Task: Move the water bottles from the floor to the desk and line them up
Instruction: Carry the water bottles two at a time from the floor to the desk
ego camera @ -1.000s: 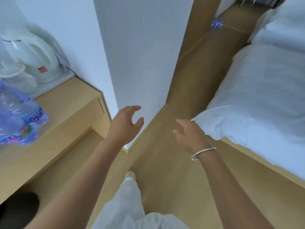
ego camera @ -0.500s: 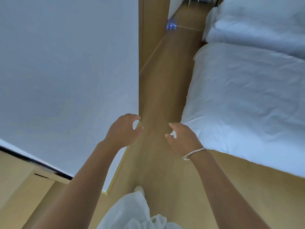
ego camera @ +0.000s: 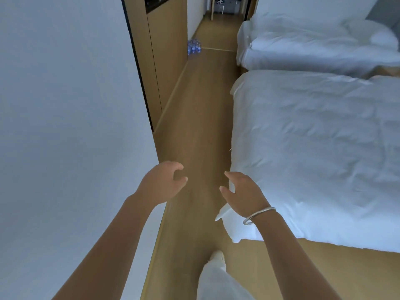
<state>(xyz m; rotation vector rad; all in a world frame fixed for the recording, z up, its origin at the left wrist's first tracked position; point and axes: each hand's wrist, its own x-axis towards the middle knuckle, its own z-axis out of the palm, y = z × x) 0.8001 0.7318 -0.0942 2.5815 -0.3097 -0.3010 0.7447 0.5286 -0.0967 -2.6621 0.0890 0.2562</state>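
Note:
A cluster of clear water bottles with blue labels (ego camera: 194, 47) stands on the wooden floor far down the aisle, against the wooden cabinet on the left. My left hand (ego camera: 162, 184) and my right hand (ego camera: 242, 193) are held out in front of me at waist height, fingers loosely curled, holding nothing. A silver bangle sits on my right wrist. Both hands are far from the bottles. The desk is out of view.
A white wall (ego camera: 65, 126) fills the left side. Two beds with white duvets (ego camera: 313, 148) line the right. Between them runs a narrow strip of wooden floor (ego camera: 199, 126). My white trouser leg and shoe (ego camera: 216, 258) show at the bottom.
The view has swung right, away from the desk with the kettle and bottles, and now looks down the aisle. The floor bottles appear nearer. Both hands stay empty, fingers curling slightly more.

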